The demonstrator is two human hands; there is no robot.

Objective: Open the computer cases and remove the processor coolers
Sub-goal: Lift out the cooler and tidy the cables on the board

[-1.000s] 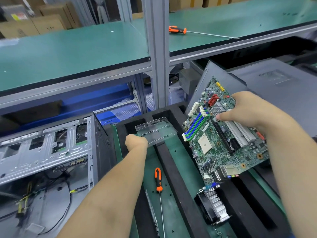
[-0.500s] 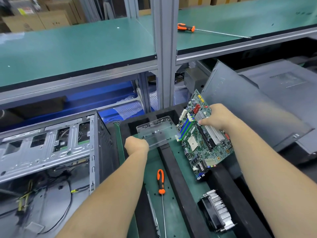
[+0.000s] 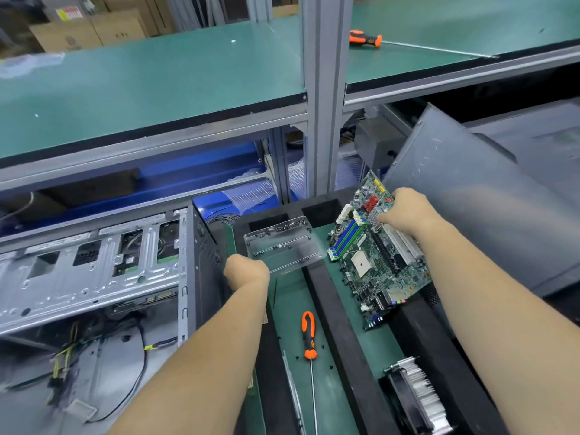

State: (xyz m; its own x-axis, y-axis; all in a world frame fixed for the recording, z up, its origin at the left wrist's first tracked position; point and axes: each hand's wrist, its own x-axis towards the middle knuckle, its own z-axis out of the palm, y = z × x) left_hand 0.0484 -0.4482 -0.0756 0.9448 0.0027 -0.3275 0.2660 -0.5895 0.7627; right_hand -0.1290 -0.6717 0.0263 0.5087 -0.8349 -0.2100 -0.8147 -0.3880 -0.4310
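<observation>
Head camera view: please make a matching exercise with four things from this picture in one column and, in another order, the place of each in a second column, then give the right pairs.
Things
1. green motherboard with blue memory slots
2. clear plastic screw tray
3. orange-handled screwdriver with long shaft
4. silver finned processor cooler with black fan

Places
A. lying on the green mat between the two forearms
B. held tilted in the right hand
C. lying at the lower right, near the black foam
D. gripped at its near corner by the left hand

Pairs: 1-B, 2-D, 3-A, 4-C
</observation>
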